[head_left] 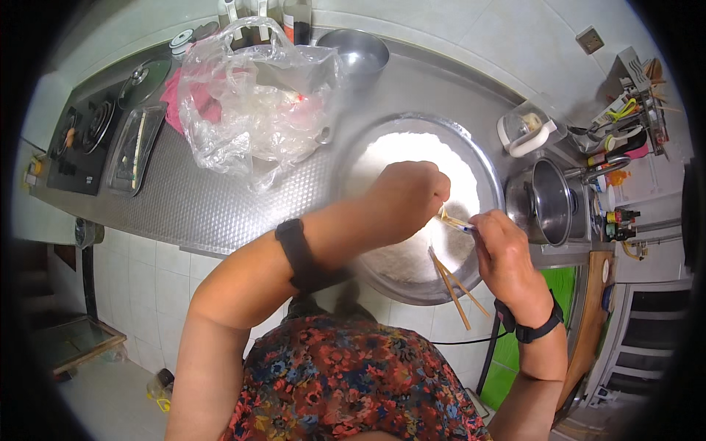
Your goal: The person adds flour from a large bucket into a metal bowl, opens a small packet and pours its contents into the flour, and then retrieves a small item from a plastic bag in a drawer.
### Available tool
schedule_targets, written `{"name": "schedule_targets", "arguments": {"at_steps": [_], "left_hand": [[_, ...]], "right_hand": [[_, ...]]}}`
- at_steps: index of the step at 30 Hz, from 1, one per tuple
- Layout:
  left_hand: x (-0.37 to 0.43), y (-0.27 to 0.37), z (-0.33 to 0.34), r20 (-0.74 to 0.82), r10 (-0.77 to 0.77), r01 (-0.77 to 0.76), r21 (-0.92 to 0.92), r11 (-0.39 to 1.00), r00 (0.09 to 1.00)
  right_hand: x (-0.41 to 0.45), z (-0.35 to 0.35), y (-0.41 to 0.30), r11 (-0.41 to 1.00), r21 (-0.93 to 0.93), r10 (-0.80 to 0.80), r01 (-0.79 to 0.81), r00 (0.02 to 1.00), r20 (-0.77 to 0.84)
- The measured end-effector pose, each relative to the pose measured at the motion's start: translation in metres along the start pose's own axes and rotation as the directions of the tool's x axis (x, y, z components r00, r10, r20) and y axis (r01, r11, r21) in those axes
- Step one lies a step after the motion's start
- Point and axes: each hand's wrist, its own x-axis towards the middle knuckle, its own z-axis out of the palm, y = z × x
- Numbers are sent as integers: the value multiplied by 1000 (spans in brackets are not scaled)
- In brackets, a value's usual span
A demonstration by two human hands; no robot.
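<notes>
A wide metal basin [493,182] holds a broad bed of white powder [411,146] that looks like flour. Over it, my left hand [411,195] is curled, its fingertips at one end of a small narrow packet [455,222]; what lies inside the fingers is hidden. My right hand [503,248] pinches the packet's other end, near the basin's right rim. Two wooden chopsticks [453,289] rest over the near rim, their tips in the powder and their other ends sticking out towards me.
A crumpled clear plastic bag [248,121] and a pink cloth [174,102] lie left on the steel counter [220,209]. Behind stands a metal bowl [356,52]. At right are a steel pot [543,201], a clear jug with a white handle [529,129] and a faucet [609,164].
</notes>
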Motion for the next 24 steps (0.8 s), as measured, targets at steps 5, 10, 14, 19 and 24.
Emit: {"name": "schedule_targets", "arguments": {"at_steps": [5,10,14,19,24], "left_hand": [[9,7,-2,-22,-155,153,-83,985,988],[13,6,1,-12,-169,166,-124,978,986],[13,2,5,9,-154,154,-105,982,988],[13,3,8,13,-184,184,-123,975,983],[12,0,10,19,-166,167,-127,978,986]], "right_hand": [[0,1,2,1000,-12,4,-4,1000,6],[-1,-1,6,999,-41,22,-21,1000,12],[-1,-6,6,995,-90,39,-34,997,59],[-3,-5,6,998,-58,2,0,999,34],[-4,-6,8,994,-107,42,-29,992,119]]}}
